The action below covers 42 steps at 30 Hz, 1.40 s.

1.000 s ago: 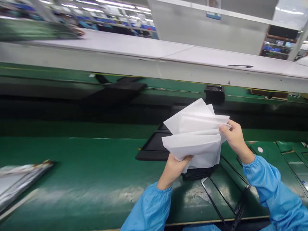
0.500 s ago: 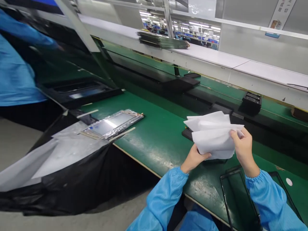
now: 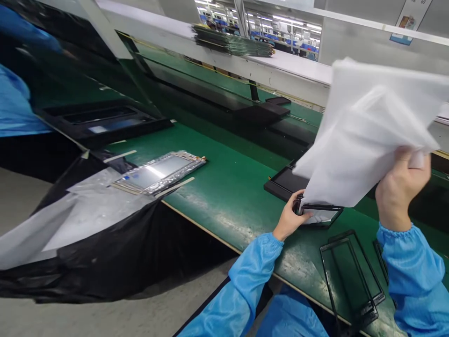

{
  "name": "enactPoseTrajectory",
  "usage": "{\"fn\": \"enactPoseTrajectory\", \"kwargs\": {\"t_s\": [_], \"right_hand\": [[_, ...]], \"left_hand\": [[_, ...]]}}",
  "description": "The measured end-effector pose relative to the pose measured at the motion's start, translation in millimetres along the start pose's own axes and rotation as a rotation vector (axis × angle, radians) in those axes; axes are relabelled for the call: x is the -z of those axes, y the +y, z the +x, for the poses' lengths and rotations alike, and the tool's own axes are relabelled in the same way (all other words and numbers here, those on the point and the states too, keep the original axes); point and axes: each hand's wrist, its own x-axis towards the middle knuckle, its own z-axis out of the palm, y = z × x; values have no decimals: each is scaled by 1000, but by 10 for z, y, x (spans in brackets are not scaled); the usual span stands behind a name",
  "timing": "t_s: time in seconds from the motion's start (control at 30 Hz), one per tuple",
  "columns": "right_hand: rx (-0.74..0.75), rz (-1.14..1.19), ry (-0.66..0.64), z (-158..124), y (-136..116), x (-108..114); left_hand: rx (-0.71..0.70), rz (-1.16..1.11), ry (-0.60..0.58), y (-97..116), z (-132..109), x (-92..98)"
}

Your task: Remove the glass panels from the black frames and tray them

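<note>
Sheet of thin white material (image 3: pixel 368 131) is raised above the green workbench (image 3: pixel 224 187), held by the right hand (image 3: pixel 403 187), fingers closed on its lower edge. Left hand (image 3: pixel 290 217), fingers curled narrow, grips a thin black rectangular frame (image 3: pixel 321 207) at the bench surface.

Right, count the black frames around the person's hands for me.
4: one black frame gripped in the left hand, two overlapping on the green bench, one at the right edge of view. More may hide behind the white sheet.
</note>
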Motion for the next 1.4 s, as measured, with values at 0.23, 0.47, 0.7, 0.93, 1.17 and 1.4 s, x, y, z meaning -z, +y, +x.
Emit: {"fn": "enactPoseTrajectory", "kwargs": {"t_s": [0.23, 0.47, 0.7, 0.93, 1.17, 1.4], "right_hand": [[600, -17, 236, 611, 281, 657], [671, -701, 131, 376, 541, 980], [567, -761, -1083, -214, 287, 573], [458, -650, -1404, -380, 153, 431], [469, -580, -1403, -488, 144, 444], [613, -612, -1073, -376, 52, 457]], "left_hand": [[17, 61, 93, 26, 58, -115], [52, 67, 120, -1, 61, -71], [42, 47, 72, 103, 36, -42], [36, 1, 68, 107, -1, -49], [23, -60, 33, 88, -29, -86], [3, -42, 29, 99, -77, -93]]}}
